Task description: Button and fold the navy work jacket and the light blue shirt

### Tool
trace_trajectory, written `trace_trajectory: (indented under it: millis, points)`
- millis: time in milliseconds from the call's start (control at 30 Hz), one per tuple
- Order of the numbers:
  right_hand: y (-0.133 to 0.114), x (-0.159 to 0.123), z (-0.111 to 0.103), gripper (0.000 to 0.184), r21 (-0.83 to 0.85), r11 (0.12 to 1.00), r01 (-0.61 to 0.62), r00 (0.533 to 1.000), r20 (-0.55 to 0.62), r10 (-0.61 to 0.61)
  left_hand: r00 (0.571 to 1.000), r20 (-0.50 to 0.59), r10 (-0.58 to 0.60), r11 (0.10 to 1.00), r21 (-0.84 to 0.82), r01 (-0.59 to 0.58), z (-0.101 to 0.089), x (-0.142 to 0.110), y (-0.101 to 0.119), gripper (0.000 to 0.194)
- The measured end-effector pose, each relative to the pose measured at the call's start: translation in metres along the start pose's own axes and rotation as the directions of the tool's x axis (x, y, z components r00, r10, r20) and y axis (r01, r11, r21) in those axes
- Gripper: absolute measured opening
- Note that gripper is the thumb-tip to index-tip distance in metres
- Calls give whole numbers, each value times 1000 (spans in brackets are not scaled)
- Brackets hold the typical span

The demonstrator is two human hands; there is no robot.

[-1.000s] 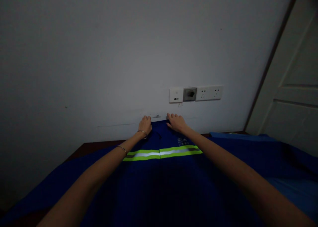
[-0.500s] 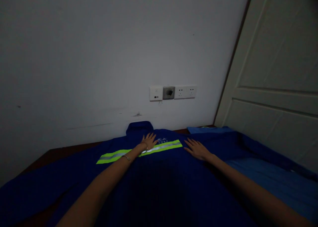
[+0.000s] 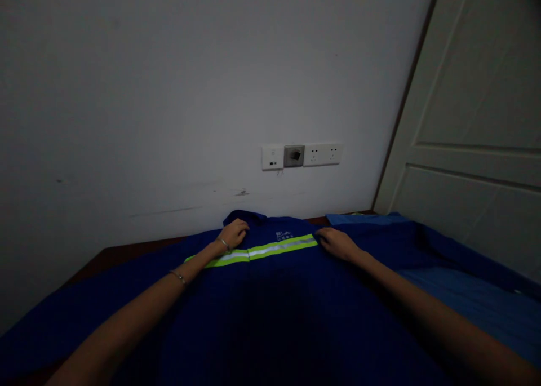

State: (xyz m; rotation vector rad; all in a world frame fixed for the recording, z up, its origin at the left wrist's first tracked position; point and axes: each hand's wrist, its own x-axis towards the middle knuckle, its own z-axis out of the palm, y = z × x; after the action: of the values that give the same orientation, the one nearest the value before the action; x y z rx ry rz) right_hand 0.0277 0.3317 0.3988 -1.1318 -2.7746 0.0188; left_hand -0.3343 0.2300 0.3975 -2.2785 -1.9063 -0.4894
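Observation:
A dark blue work jacket (image 3: 274, 307) lies spread out with its collar (image 3: 249, 216) toward the wall. Across its chest runs a yellow-green and silver reflective stripe (image 3: 270, 251), with small white print above it. My left hand (image 3: 235, 233) is closed on the jacket just below the collar, its fingers curled into the cloth. At the stripe's right end, near the sleeve seam, my right hand (image 3: 338, 244) has its fingers bent and pinched on the jacket. Bracelets circle my left wrist and forearm. The fingertips of both hands are partly hidden.
The jacket rests on a dark reddish-brown surface (image 3: 114, 254) against a pale wall (image 3: 169, 93). Lighter blue cloth (image 3: 456, 296) lies under the right sleeve. Sockets and switches (image 3: 322, 154) sit on the wall above. A panelled door (image 3: 477, 104) stands at the right.
My left hand has moved left from the chest print toward the collar, and its spread fingers have curled. My right hand's flat fingers have closed on the cloth. The collar now sits lower.

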Motion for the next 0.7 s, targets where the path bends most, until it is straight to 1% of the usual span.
trace_trajectory:
  millis: [67,100,133,167,200,233,300,333,367,400,467,500,533,567,633,700]
  points:
    - [-42,5,-3,32,-2,994,109,993,-51,-109,990,-49,-130,990,54,133,-24,-31,-35,33]
    - [-66,9,-2,31,-1,983,183,981,-62,-182,974,-69,-215,972,77,220,-35,-49,-52,34]
    - [-92,14,0,30,4,966,257,964,-71,-256,955,-68,-287,951,102,293,-45,-68,-68,35]
    - [-119,19,4,30,17,945,327,943,-77,-325,940,-45,-339,931,125,342,-53,-87,-83,36]
    - [-146,26,8,30,36,917,396,916,-83,-392,929,-1,-370,919,147,366,-60,-107,-94,37]
    - [-171,34,13,31,61,886,459,887,-90,-454,924,58,-378,916,168,364,-64,-126,-104,38]
    - [-217,52,25,35,107,818,565,825,-106,-556,913,188,-362,925,192,327,-69,-162,-117,40]
    - [-235,61,32,38,127,794,594,805,-107,-584,897,245,-369,924,198,326,-69,-178,-122,42]
    - [-251,71,38,43,145,786,601,799,-98,-593,870,293,-396,915,206,347,-68,-193,-126,46]
    - [-263,81,45,49,161,797,582,812,-73,-578,836,328,-440,897,215,387,-67,-207,-130,50]
    - [-277,98,59,63,182,863,471,878,5,-479,764,358,-537,844,236,482,-65,-230,-138,55]
    - [-280,104,65,69,181,898,401,909,43,-415,741,354,-571,821,247,515,-65,-239,-142,56]
    - [-281,109,72,73,177,923,342,931,70,-358,728,340,-595,804,257,537,-65,-247,-146,56]
    - [-280,112,77,75,172,938,301,945,83,-318,722,324,-612,791,266,551,-65,-253,-149,58]
    - [-277,115,86,77,165,947,275,954,76,-291,698,302,-649,761,285,583,-67,-258,-156,61]
    - [-273,114,89,77,160,946,283,954,58,-295,651,295,-699,715,303,630,-70,-259,-161,64]
